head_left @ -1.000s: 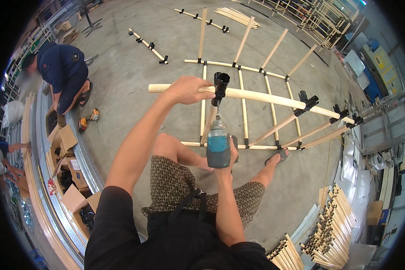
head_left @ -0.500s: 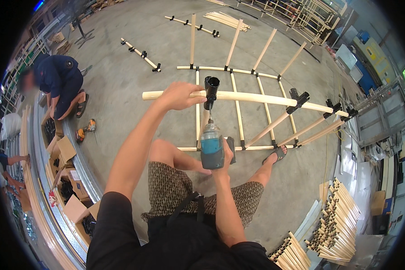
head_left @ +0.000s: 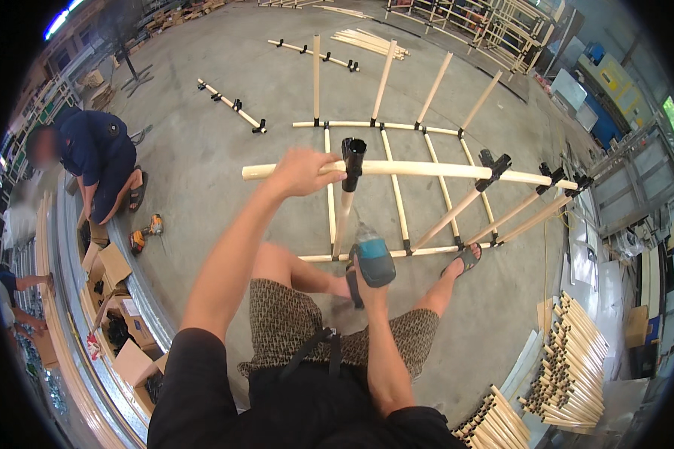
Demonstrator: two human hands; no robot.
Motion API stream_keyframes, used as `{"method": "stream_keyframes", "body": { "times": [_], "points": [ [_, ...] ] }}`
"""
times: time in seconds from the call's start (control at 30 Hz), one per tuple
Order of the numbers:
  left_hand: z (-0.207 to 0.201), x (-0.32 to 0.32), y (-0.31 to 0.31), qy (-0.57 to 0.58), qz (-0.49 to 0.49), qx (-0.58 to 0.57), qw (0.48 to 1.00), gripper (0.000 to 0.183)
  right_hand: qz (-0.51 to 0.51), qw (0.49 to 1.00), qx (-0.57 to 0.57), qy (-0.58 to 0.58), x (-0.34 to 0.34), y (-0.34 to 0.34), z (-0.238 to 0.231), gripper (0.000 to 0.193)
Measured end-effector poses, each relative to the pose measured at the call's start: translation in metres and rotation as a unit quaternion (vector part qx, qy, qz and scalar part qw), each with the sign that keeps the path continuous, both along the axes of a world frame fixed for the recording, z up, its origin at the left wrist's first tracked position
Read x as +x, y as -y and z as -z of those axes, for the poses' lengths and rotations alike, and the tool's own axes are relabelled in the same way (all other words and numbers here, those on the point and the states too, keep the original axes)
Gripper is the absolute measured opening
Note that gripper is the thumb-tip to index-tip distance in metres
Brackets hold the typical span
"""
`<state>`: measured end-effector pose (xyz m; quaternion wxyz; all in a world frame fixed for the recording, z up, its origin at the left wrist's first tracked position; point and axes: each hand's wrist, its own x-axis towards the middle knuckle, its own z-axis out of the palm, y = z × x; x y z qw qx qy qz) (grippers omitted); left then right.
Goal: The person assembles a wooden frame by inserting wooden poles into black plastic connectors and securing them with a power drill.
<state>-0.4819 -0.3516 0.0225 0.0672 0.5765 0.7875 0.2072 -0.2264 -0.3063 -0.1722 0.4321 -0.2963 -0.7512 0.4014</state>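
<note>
My left hand is wrapped round a long cream pipe, just left of a black pipe connector. The connector joins this pipe to an upright pipe below it, its open socket facing up. In my right hand is a teal and dark grey cordless drill, held lower down and apart from the connector, its bit pointing up and away. Further right, more black connectors sit along the same pipe. All this belongs to a standing frame whose lower bars lie on the floor.
A co-worker crouches at the left, near an orange drill on the floor. Open cardboard boxes of black parts line the left side. Cut pipes are stacked at lower right. Two loose pipes with connectors lie ahead.
The drill has come away from the black connector, moving down and to the right in my right hand. My left hand stays on the pipe.
</note>
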Motion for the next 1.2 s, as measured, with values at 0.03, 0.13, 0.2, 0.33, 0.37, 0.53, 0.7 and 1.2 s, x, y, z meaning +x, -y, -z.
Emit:
{"method": "stream_keyframes", "body": {
  "times": [0.03,0.13,0.2,0.33,0.37,0.53,0.7,1.2],
  "points": [
    [0.000,0.000,0.000,-0.010,-0.001,0.007,1.000,0.053,0.009,1.000,0.009,-0.021,0.000,-0.001,0.007,0.018],
    [0.015,-0.009,0.001,-0.006,0.015,0.059,0.998,0.052,0.022,0.993,-0.117,-0.021,0.017,0.011,0.017,0.021],
    [0.004,-0.002,0.002,-0.022,0.007,0.026,0.999,0.051,0.034,0.994,-0.090,-0.047,0.023,0.014,0.004,0.021],
    [0.007,0.002,0.001,-0.046,-0.008,0.022,0.999,0.048,0.099,0.994,-0.043,-0.026,0.042,0.024,-0.004,0.024],
    [0.007,0.002,0.000,-0.049,-0.003,0.034,0.998,0.047,0.113,0.992,-0.041,-0.023,0.049,0.026,-0.015,0.025],
    [0.019,-0.006,0.007,-0.080,0.003,0.075,0.994,0.041,0.209,0.962,-0.155,-0.083,0.087,0.029,-0.094,0.025],
    [0.033,-0.004,0.013,-0.112,0.030,0.187,0.975,0.038,0.278,0.936,-0.090,-0.195,0.182,0.013,-0.158,0.042],
    [0.043,-0.071,0.088,-0.040,0.011,0.113,0.993,0.058,0.547,0.789,-0.167,0.225,0.434,0.097,0.104,0.053]
  ]
}}
